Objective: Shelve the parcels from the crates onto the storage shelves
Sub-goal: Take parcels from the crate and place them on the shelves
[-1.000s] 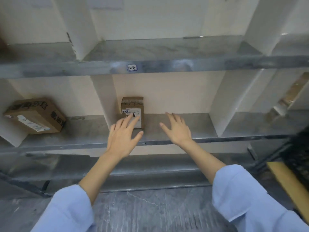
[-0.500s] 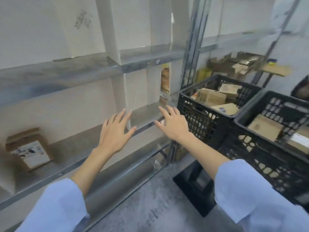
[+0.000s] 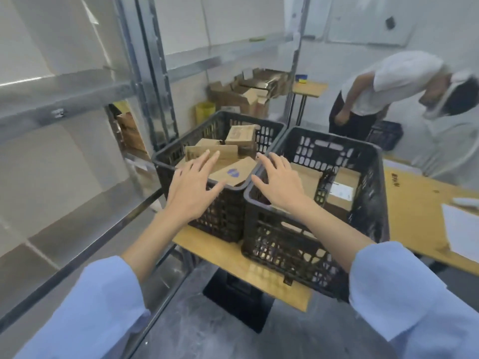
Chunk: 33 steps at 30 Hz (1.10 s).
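Two black plastic crates stand side by side on a wooden board. The left crate [image 3: 166, 158] holds several brown cardboard parcels, among them a flat one with a blue round sticker [image 3: 234, 171]. The right crate [image 3: 363, 161] holds a flat parcel and a box with a white label [image 3: 342, 189]. My left hand [image 3: 193, 189] hovers with spread fingers over the near edge of the left crate. My right hand [image 3: 278, 183] hovers the same way over the near left corner of the right crate. Both hands are empty. The metal storage shelves [image 3: 64, 97] run along the left.
Another person [image 3: 388, 92] bends forward at the back right beside another black crate [image 3: 386, 133]. A wooden table [image 3: 420, 211] with white paper lies to the right. Opened cardboard boxes [image 3: 246, 94] pile up behind the crates. A black stand [image 3: 238, 296] sits under the board.
My view has swung right from the shelf, where a small parcel stands, to the crates. Both empty hands moved from the shelf edge to above the crates.
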### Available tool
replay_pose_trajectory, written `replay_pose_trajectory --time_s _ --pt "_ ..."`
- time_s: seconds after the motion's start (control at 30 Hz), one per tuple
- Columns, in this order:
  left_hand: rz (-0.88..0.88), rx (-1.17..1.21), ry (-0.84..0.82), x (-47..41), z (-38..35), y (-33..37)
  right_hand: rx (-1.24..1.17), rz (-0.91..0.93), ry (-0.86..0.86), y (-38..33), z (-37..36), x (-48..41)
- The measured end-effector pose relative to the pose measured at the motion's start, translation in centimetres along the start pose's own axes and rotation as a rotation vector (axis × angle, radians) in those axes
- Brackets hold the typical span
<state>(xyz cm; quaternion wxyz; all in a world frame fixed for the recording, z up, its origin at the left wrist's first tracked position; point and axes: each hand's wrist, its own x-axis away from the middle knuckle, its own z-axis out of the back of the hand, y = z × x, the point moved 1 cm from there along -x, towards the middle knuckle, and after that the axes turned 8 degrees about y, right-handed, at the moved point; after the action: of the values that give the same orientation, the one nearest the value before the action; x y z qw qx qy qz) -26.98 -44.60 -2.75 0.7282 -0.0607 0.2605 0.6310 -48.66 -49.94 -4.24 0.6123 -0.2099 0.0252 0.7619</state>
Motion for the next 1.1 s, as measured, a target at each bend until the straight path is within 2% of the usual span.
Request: replay_pose_trajectory --time_s 0.23,0.57,0.67,0.83,1.1 --pt "-0.120 0.123 -0.080 -8.2 -7.3 8.0 -0.048 -0.221 -0.019 11.4 -0.8 -2.2" --pt "-0.299 0.261 -0.291 -16.1 -19.7 14.6 -0.116 -0.589 -0.074 22.0 -5.2 -2.6" --pt "-0.367 0.288 -0.370 -17.4 -23.4 16.2 -0.160 -0.739 -0.117 24.4 -6.9 -2.1" --pt "-0.381 0.373 -0.537 -17.9 -28.8 18.4 -0.211 -0.915 -0.139 26.8 -9.8 -1.1" --pt "-0.321 0.504 -0.713 -17.1 -35.5 19.9 -0.217 -1.010 -0.065 28.7 -12.4 -0.1"
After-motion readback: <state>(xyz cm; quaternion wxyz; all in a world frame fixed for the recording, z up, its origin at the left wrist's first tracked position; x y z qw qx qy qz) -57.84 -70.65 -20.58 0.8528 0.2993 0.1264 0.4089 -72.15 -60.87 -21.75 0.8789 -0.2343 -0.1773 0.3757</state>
